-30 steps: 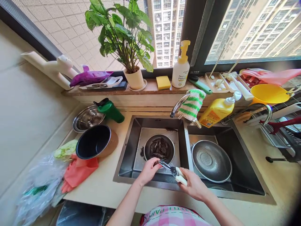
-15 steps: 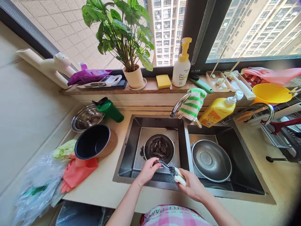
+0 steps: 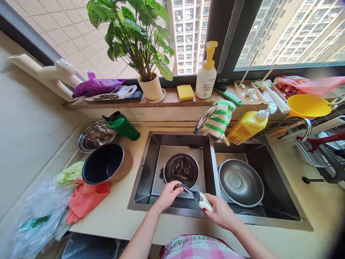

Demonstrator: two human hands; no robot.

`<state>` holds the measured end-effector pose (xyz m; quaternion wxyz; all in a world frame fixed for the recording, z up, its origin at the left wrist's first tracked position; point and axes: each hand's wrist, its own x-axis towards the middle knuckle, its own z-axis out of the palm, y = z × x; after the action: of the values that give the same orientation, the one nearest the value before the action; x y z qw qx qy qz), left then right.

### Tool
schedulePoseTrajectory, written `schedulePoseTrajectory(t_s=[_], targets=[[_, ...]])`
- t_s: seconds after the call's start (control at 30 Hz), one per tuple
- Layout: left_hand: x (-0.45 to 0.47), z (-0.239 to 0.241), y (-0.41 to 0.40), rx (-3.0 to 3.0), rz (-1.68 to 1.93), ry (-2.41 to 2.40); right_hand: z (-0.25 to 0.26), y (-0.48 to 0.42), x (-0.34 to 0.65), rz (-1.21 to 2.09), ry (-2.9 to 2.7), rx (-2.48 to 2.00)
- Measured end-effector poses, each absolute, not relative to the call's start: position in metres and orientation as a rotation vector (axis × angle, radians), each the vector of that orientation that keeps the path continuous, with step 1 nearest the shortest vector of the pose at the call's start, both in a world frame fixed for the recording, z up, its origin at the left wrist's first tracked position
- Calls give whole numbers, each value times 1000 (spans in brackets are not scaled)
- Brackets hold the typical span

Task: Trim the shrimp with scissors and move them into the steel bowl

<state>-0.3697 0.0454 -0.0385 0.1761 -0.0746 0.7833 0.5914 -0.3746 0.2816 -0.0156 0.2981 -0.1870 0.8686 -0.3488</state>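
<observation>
My left hand [image 3: 167, 197] pinches a small dark, slick piece [image 3: 177, 186] over the near side of the left sink basin; its kind is not clear. Wrapped around the white handles of kitchen scissors [image 3: 196, 196], my right hand [image 3: 219, 209] points the blades left, and their tips meet the dark piece at my left fingertips. Just beyond my hands, several dark, wet, elongated pieces [image 3: 182, 169] lie in a round bowl [image 3: 197, 176]. Dark bits are scattered on the basin floor beside that bowl.
A metal strainer [image 3: 241, 182] lies in the right basin. Above the divider hangs a green-striped cloth [image 3: 219, 118] on the faucet [image 3: 201, 122]. Left of the sink are a black-lined pot [image 3: 107, 163], a green jug [image 3: 125, 126] and red gloves [image 3: 88, 201]. A yellow detergent bottle [image 3: 246, 126] stands behind the right basin.
The view has shifted slightly, so the surroundings appear a little farther left. Both hands keep nearly the same pose, with the scissors still at the dark piece.
</observation>
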Motion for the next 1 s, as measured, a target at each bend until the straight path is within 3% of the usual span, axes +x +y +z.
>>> schedulePoseTrajectory(t_s=[0.47, 0.8, 1.0], targets=[[-367, -36, 32, 40, 1271, 2588, -38, 319, -345, -856, 2502, -280], [-367, -33, 37, 92, 1108, 2725, -108, 420, -272, -431, 2934, -573], [-365, -31, 36, 104, 1033, 2705, -110, 419, -275, -403, 2897, -667]])
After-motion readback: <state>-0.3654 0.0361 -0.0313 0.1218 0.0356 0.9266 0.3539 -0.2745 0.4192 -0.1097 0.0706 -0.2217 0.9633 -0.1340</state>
